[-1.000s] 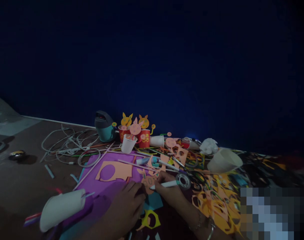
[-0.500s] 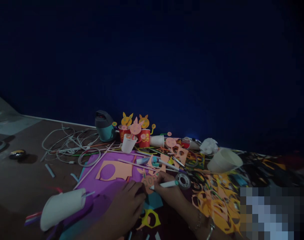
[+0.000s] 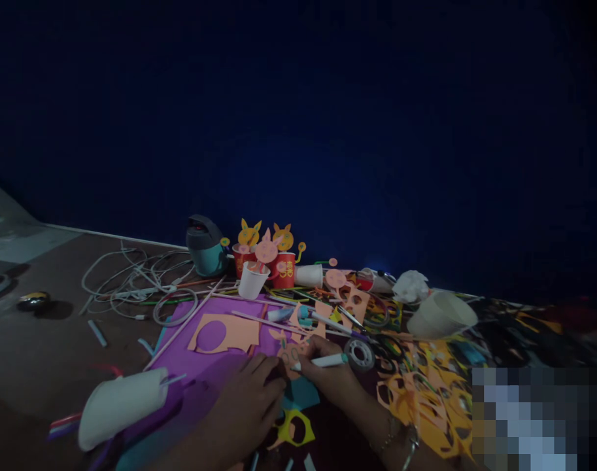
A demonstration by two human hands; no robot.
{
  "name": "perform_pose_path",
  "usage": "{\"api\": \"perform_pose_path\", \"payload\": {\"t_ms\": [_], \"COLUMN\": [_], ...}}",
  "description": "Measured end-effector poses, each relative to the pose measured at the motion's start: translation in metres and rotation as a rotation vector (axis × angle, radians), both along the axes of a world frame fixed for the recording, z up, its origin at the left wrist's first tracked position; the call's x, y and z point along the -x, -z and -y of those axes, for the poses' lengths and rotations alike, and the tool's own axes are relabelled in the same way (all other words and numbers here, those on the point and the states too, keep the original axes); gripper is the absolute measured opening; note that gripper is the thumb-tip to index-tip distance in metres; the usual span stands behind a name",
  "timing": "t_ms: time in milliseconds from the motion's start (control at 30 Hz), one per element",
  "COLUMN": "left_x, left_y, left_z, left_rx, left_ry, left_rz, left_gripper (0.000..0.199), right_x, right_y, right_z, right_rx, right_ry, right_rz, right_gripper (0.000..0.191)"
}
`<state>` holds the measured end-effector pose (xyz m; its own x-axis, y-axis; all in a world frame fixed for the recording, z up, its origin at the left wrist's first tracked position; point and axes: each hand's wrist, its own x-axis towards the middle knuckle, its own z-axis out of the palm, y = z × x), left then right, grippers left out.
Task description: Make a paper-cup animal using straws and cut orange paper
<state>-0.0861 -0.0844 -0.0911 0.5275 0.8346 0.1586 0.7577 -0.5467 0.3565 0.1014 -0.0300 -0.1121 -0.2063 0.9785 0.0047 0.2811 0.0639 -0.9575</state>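
Observation:
My right hand (image 3: 325, 381) is shut on a white marker (image 3: 324, 361), whose tip lies over a pink paper cut-out (image 3: 291, 358). My left hand (image 3: 246, 405) rests beside that cut-out on a purple foam sheet (image 3: 203, 369), its fingertips at the paper's edge. Whether those fingers grip the paper is hidden. An orange paper piece with an oval hole (image 3: 224, 333) lies farther up the sheet. A roll of tape (image 3: 359, 355) sits just right of the marker.
A white cup (image 3: 121, 409) lies on its side at lower left. Red cups with paper animals (image 3: 283, 269) stand at the back, beside a teal appliance (image 3: 204, 247). Tangled white cables (image 3: 131, 281) lie left; orange cut-out scraps (image 3: 426, 405) and a large paper cup (image 3: 440, 315) lie right.
My right hand and the marker have shifted slightly left over the pink paper. My left hand stays nearly still.

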Motion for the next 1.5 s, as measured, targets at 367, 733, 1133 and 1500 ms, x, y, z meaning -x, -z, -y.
{"api": "perform_pose_path", "payload": {"t_ms": [367, 733, 1133, 1500], "left_x": [0.0005, 0.001, 0.0008, -0.0007], "left_y": [0.0021, -0.0001, 0.0004, -0.0004], "left_z": [0.0002, -0.0002, -0.0005, 0.0004], "left_rx": [-0.007, 0.016, -0.006, -0.001], "left_ry": [-0.005, 0.001, 0.009, -0.003], "left_rz": [0.0, -0.018, 0.013, 0.011], "left_gripper": [0.015, 0.018, 0.017, 0.015], "right_x": [0.0002, -0.0034, -0.0029, -0.0023], "right_y": [0.0003, 0.0015, 0.0021, -0.0031], "right_z": [0.0004, -0.0043, -0.0015, -0.0003], "right_rx": [0.014, 0.066, 0.043, 0.02], "right_ry": [0.006, 0.077, -0.005, -0.007], "right_rz": [0.004, -0.088, -0.047, -0.016], "right_gripper": [0.023, 0.021, 0.019, 0.017]}}
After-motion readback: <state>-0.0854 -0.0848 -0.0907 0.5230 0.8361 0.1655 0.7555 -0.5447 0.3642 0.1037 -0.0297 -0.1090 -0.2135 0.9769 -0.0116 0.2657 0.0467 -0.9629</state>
